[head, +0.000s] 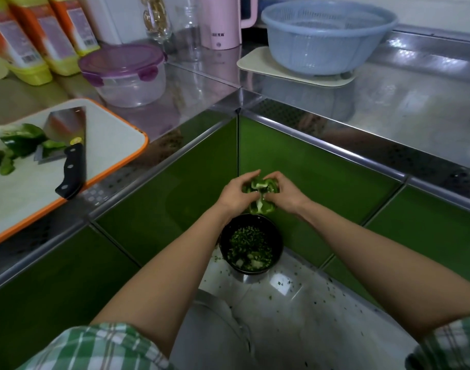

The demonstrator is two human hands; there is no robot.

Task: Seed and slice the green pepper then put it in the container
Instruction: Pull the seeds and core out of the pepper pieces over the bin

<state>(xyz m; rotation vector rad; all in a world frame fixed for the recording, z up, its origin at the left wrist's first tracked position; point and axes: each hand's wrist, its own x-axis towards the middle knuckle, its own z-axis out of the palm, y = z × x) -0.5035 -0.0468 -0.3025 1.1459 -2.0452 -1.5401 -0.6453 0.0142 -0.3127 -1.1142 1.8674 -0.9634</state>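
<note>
Both my hands hold a piece of green pepper (260,187) with its pale inside showing, low in the corner between the green cabinet fronts. My left hand (235,194) grips its left side and my right hand (283,193) grips its right side. Directly below stands a black bin (277,243) on the floor, filled with green scraps. On the counter to the left, a white cutting board with an orange rim (116,145) carries more green pepper pieces (17,142) and a cleaver (68,145) with a black handle. A clear container with a purple lid (124,73) stands behind the board.
Orange-and-yellow bottles (28,44) line the back left. A pink kettle (223,20) and glass jars stand at the back. A blue colander (327,36) sits on a cream mat on the steel counter at right. Green scraps dot the floor around the bin.
</note>
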